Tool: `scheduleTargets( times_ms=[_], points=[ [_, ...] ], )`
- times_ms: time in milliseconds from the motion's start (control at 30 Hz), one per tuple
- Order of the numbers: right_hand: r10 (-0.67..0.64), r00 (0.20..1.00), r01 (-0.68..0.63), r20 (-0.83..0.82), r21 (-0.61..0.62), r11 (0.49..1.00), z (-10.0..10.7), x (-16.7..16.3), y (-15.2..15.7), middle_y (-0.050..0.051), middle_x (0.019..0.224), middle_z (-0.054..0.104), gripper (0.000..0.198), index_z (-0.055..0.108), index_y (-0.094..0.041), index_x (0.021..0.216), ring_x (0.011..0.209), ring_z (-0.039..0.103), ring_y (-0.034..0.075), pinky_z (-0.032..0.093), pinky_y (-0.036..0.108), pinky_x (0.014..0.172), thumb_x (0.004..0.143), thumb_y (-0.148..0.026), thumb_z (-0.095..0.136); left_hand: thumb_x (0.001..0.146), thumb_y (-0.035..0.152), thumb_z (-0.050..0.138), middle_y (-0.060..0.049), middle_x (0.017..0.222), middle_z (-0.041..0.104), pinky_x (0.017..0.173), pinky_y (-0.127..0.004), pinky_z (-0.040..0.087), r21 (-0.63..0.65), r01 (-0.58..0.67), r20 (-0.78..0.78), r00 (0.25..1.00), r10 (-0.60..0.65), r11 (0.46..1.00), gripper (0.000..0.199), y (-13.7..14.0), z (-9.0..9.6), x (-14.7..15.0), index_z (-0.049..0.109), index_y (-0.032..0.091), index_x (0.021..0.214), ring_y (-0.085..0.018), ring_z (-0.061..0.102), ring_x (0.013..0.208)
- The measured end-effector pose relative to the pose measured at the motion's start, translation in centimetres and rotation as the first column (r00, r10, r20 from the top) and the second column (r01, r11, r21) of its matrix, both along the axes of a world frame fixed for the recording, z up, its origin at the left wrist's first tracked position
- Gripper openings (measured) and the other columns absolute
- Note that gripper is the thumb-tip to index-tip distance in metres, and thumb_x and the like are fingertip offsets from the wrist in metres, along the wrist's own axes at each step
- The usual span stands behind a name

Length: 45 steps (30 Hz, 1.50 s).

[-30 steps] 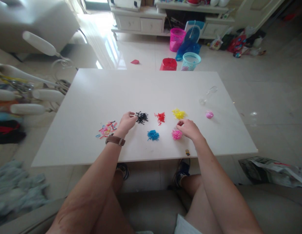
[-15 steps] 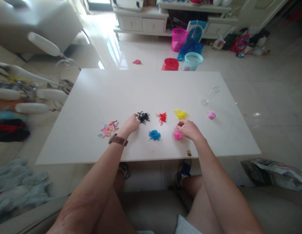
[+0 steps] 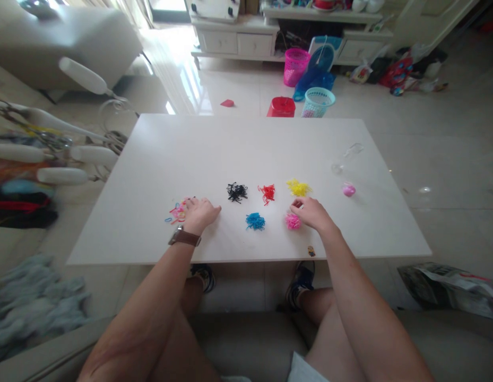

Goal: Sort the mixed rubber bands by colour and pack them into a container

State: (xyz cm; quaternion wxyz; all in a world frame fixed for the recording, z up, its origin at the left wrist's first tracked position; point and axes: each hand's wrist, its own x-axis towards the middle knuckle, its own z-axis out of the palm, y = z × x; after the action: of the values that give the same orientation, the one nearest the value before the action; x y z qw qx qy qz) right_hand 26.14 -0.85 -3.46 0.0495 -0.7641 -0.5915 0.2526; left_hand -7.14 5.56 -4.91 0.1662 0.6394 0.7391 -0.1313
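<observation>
Along the near half of the white table (image 3: pixel 230 146), the pink pile (image 3: pixel 293 222) sits beside the right hand (image 3: pixel 314 214), whose fingers bend together, though I cannot tell whether they grip anything; a low wrist could brush strips loose. The left hand (image 3: pixel 201 215) spreads open over the mixed pile (image 3: pixel 176 213), where a hasty drag could scatter pieces. That pile's visible part slants away rightward, its strips pointing every way. Farther off lies the black pile (image 3: pixel 237 192).
</observation>
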Motion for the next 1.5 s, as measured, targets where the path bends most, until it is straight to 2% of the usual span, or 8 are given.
scheduleTargets(
  times_ms=[333,567,733,867,967,1067,1200,1500],
  points=[
    [0.008,1.0,-0.008,-0.007,0.002,1.0,0.0,-0.5,0.0,0.003,0.093,0.078,0.014,0.072,-0.023,0.085,0.086,0.069,0.019,0.045,0.026,0.075,0.083,-0.029,0.06,0.088,0.056,0.048,-0.036,0.159,0.027,0.115,-0.061,0.027,-0.119,-0.042,0.014,0.999,0.043,0.992,0.086,-0.7,0.6,-1.4,0.041,-0.001,0.151,-0.049,0.023,0.15],
    [0.017,1.0,-0.017,-0.012,0.0,1.0,0.0,-0.6,0.1,0.004,0.094,0.078,0.014,0.073,-0.023,0.086,0.088,0.069,0.019,0.045,0.025,0.076,0.083,-0.028,0.06,0.086,0.055,0.05,-0.029,0.163,0.026,0.116,-0.062,0.027,-0.083,-0.015,0.04,0.999,0.019,0.996,0.08,-0.5,-0.5,-2.1,0.045,0.007,0.15,-0.046,0.021,0.152],
    [0.017,1.0,-0.017,-0.015,0.003,1.0,-0.1,-0.5,0.1,0.004,0.092,0.078,0.014,0.073,-0.023,0.086,0.087,0.069,0.019,0.045,0.026,0.075,0.083,-0.029,0.06,0.079,0.051,0.059,-0.03,0.151,0.046,0.111,-0.058,0.036,0.033,-0.04,0.13,0.991,0.036,0.999,0.069,0.2,-0.3,-2.4,0.064,0.008,0.132,-0.047,0.04,0.141],
    [0.014,1.0,-0.014,-0.017,0.004,1.0,-0.2,-0.4,0.1,0.003,0.094,0.078,0.014,0.073,-0.024,0.086,0.087,0.069,0.019,0.045,0.026,0.074,0.083,-0.03,0.061,0.076,0.04,0.063,-0.02,0.107,0.074,0.092,-0.038,0.051,0.145,-0.125,0.368,0.927,0.064,0.982,0.038,1.2,1.1,-2.6,0.078,0.013,0.096,-0.036,0.065,0.112],
    [0.023,1.0,-0.023,-0.011,0.006,1.0,-0.2,-0.5,0.0,0.003,0.094,0.078,0.014,0.072,-0.024,0.086,0.087,0.068,0.019,0.044,0.026,0.074,0.084,-0.03,0.06,0.076,0.038,0.064,-0.011,0.082,0.076,0.075,-0.032,0.053,0.158,-0.296,0.62,0.772,0.139,0.942,0.033,1.3,1.8,-2.5,0.079,0.014,0.092,-0.027,0.071,0.088],
    [0.034,0.999,-0.034,-0.006,0.004,0.999,-0.2,-0.7,-0.1,0.003,0.094,0.078,0.015,0.072,-0.024,0.086,0.088,0.068,0.019,0.044,0.025,0.074,0.084,-0.031,0.059,0.063,0.036,0.08,-0.01,0.077,0.075,0.075,-0.031,0.056,-0.011,-0.457,0.881,0.416,0.225,0.889,0.033,0.9,1.8,-1.7,0.078,0.012,0.086,-0.023,0.071,0.082],
    [0.052,0.999,-0.052,-0.013,0.004,0.999,-0.2,-1.2,0.0,0.004,0.094,0.078,0.014,0.072,-0.023,0.086,0.089,0.068,0.018,0.044,0.025,0.076,0.084,-0.029,0.059,0.055,0.025,0.088,-0.011,0.085,0.076,0.092,-0.036,0.057,-0.225,-0.408,0.964,0.042,0.264,0.885,0.032,0.2,1.6,0.1,0.073,0.011,0.079,-0.02,0.072,0.087],
    [0.236,0.945,-0.167,-0.225,0.289,0.943,-0.2,-3.3,0.0,0.004,0.084,0.075,0.014,0.07,-0.02,0.079,0.074,0.065,0.017,0.047,0.028,0.072,0.088,-0.026,0.06,0.07,0.015,0.085,-0.008,0.088,0.074,0.1,-0.038,0.055,-0.42,-0.155,0.9,-0.195,0.389,0.894,0.027,-1.4,1.9,5.1,0.071,0.011,0.094,-0.015,0.072,0.083]
  ],
)
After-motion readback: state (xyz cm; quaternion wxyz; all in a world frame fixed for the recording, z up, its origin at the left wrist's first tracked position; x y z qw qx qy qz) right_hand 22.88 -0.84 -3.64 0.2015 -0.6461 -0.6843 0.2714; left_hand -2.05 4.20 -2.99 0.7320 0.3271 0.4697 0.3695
